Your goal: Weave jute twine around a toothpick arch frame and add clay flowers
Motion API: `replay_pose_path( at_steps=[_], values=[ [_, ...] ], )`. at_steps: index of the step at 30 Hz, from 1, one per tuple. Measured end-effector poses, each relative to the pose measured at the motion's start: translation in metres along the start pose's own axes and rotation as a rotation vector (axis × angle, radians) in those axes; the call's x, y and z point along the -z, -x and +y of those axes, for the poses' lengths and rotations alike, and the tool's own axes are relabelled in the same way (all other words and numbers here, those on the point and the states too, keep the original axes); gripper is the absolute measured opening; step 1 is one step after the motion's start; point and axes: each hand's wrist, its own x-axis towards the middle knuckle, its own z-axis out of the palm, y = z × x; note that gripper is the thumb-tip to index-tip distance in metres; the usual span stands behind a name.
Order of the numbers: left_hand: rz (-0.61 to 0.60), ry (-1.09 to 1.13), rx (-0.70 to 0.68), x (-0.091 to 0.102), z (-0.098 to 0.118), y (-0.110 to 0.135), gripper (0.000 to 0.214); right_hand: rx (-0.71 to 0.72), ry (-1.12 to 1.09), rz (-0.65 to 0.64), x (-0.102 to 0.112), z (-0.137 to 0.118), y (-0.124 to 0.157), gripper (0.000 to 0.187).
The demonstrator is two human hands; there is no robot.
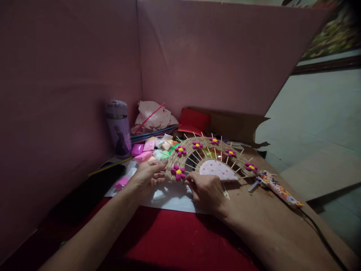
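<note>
A fan-shaped craft piece [202, 143], made of wound brown twine over thin wooden sticks, is tilted up in front of me. Magenta flowers with yellow centres [178, 172] dot its outer band, and a half-round of white cloth with pink dots [217, 170] fills its inner arch. My left hand [148, 175] has its fingers and thumb on the band's left edge. Closed fingers of my right hand [207, 190] pinch the lower left end of the band, beside the largest-looking flower. The tips of these fingers are partly hidden.
Small coloured clay packets [145, 150] lie behind my left hand on white paper [172, 199]. A purple tumbler [118, 130] stands at back left near a dotted cloth bundle [153, 116]. A cloth-patterned glue gun [279, 188] rests at right on cardboard, its cord trailing right.
</note>
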Motion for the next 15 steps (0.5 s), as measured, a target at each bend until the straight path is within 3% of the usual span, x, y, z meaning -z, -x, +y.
replay_pose_path(
  at_steps=[4,15],
  values=[
    [-0.12,0.032,0.126,0.0,-0.008,-0.001,0.036,0.017,0.01,-0.001,-0.001,0.0,0.0,0.017],
    [-0.127,-0.01,0.149,-0.006,-0.013,-0.002,0.027,0.038,0.004,-0.019,-0.002,-0.004,0.002,0.021]
  ],
)
